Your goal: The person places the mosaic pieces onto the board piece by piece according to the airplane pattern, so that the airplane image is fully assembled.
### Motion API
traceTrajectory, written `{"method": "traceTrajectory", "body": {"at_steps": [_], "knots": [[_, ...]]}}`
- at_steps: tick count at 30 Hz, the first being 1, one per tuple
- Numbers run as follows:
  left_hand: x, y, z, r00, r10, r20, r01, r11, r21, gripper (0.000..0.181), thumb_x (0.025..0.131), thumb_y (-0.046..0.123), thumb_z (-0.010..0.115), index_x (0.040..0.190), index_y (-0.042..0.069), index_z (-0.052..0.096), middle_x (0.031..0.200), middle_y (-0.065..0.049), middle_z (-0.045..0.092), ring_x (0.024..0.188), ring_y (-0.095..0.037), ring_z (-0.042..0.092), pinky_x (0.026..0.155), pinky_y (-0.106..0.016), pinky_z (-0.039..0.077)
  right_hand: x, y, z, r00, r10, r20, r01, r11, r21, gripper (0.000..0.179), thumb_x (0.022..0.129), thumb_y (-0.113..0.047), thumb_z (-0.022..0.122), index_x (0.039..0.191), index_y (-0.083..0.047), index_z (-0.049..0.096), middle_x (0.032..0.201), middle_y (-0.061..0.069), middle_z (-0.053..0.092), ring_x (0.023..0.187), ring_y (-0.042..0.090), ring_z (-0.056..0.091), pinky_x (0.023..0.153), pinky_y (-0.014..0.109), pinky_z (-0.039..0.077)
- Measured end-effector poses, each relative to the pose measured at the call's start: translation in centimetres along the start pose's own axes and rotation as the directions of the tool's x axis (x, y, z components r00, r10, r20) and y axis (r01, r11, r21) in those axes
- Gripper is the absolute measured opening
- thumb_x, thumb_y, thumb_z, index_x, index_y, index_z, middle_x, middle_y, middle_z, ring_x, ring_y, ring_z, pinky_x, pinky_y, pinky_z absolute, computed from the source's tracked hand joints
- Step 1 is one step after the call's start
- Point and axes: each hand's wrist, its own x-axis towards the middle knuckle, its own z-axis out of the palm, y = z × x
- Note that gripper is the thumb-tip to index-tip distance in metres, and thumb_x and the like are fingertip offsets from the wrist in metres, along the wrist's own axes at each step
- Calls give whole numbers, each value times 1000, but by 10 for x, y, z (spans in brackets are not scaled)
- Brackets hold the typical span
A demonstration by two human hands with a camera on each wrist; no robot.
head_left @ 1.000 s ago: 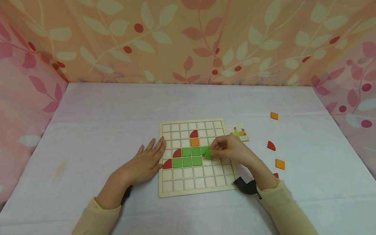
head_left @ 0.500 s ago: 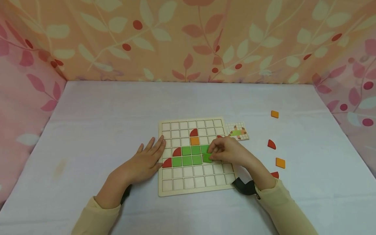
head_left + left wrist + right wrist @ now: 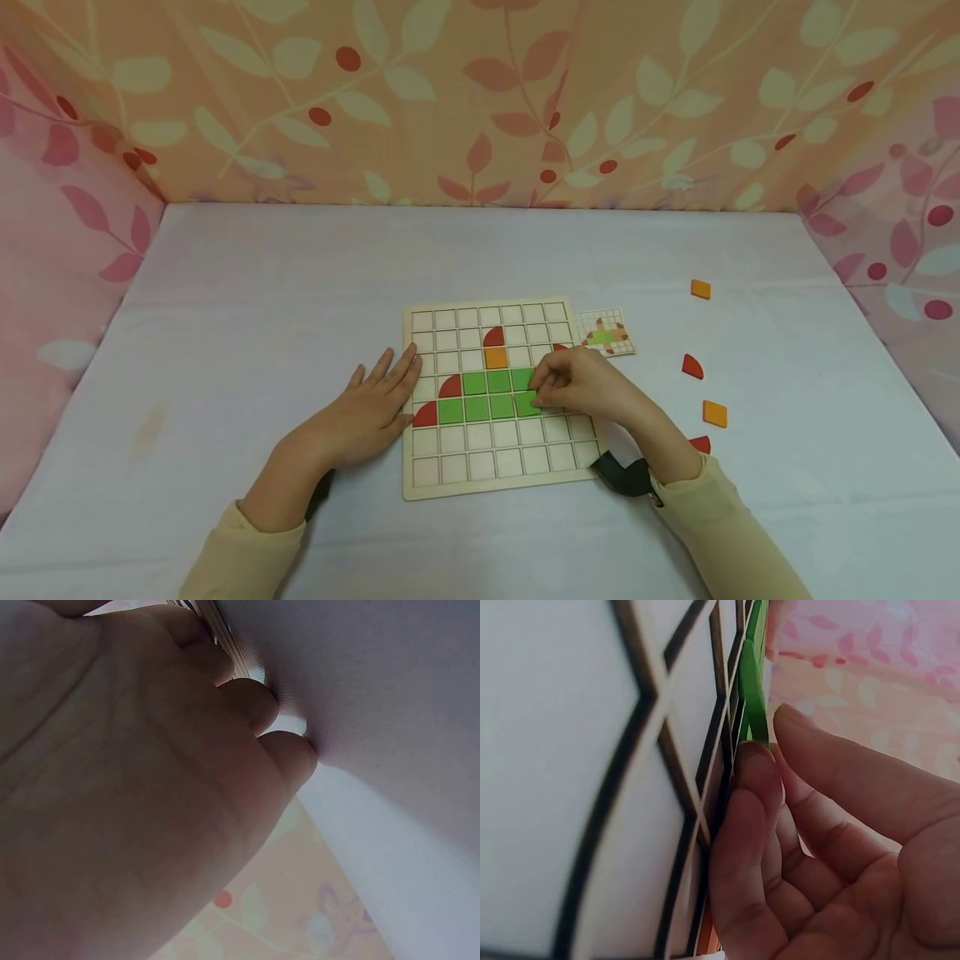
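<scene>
My right hand (image 3: pixel 588 383) pinches a green square tile (image 3: pixel 527 404) at the right end of the lower green row on the wooden grid board (image 3: pixel 495 487). In the right wrist view this green tile stands slightly tilted at the fingertips, so I cannot tell whether it lies fully in its cell. My left hand (image 3: pixel 367 421) rests with spread fingers on the board's left edge. Further green tiles (image 3: pixel 475 383), an orange square (image 3: pixel 496 357) and red quarter-round pieces (image 3: pixel 450 386) lie in cells. Another red piece (image 3: pixel 560 347) is partly hidden behind the right hand.
A small pattern card (image 3: pixel 609 332) lies at the board's upper right. On the white cloth to the right are orange pieces (image 3: pixel 715 414) and red quarter-rounds (image 3: pixel 692 367). Floral fabric (image 3: pixel 495 108) closes off the back and sides.
My right hand has lowered the green tile, moving it slightly down and left into line with the lower green row. The left hand stays on the board's edge.
</scene>
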Motion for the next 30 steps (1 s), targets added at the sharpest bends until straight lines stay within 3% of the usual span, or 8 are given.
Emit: {"method": "traceTrajectory", "body": {"at_steps": [23, 30], "knots": [[0, -1, 0, 1000, 5, -4, -5, 1000, 4, 66, 98, 19, 48, 150, -1, 13, 157, -13, 1, 142, -38, -2, 109, -62, 4, -1, -3, -3, 1000, 29, -9, -29, 1000, -2, 8, 78, -5, 75, 84, -4, 70, 75, -1, 68, 67, 12, 60, 64, 28, 50], [0, 0, 0, 1000, 6, -5, -6, 1000, -3, 66, 98, 19, 48, 150, -1, 13, 157, -13, 1, 142, -37, -2, 109, -62, 4, -9, 2, -12, 997, 63, -53, -62, 998, 13, 7, 77, -4, 74, 84, -5, 71, 81, 1, 68, 72, 16, 61, 67, 31, 50]]}}
